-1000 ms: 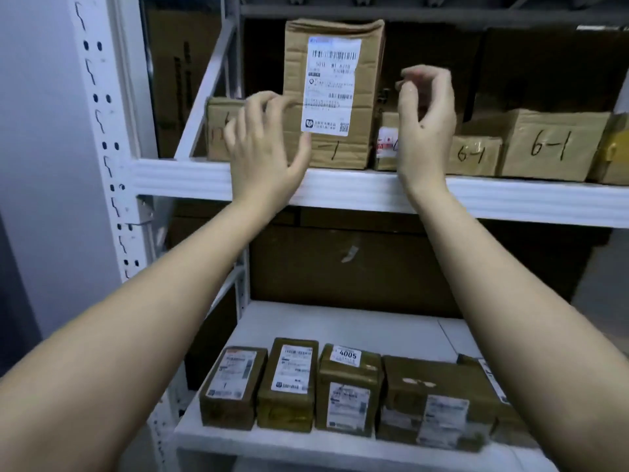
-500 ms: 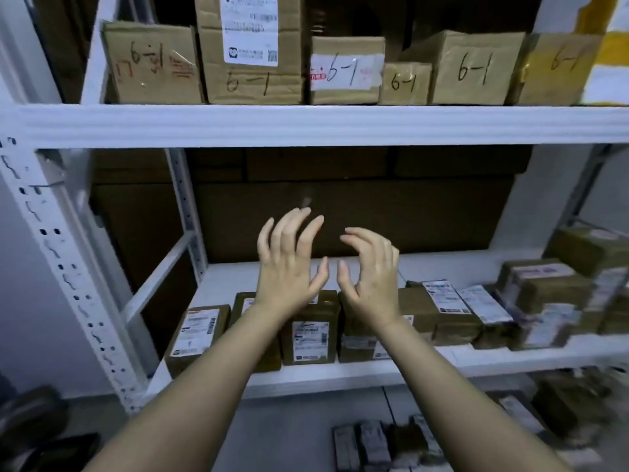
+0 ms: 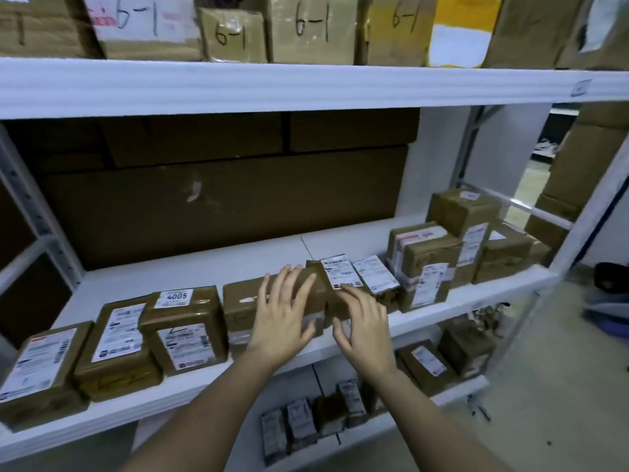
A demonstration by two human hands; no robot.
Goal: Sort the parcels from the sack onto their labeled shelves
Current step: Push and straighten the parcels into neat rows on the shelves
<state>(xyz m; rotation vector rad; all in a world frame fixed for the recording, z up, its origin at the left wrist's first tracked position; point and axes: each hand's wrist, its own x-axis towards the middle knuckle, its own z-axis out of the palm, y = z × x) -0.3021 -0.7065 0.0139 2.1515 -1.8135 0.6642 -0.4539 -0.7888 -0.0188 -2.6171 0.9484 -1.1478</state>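
Brown taped parcels with white labels line the front of the white middle shelf (image 3: 211,267). My left hand (image 3: 284,318) is spread with straight fingers over a flat brown parcel (image 3: 243,306) at the centre of the row. My right hand (image 3: 362,320) hovers beside it with loosely bent fingers, just in front of a tilted parcel (image 3: 335,272) with a white label. Neither hand holds anything. Left of them sits a parcel marked 4005 (image 3: 180,318). The upper shelf (image 3: 306,83) carries boxes marked 6-1 (image 3: 308,27).
Large dark cartons (image 3: 221,206) fill the back of the middle shelf. Stacked parcels (image 3: 442,253) crowd its right end. More small parcels (image 3: 303,427) lie on the lower shelf. White uprights frame both sides, and a dark object (image 3: 611,277) sits on the floor at right.
Both hands came down from the 6-1 box on the upper shelf to the row of parcels on the middle shelf. The view dropped and shifted right.
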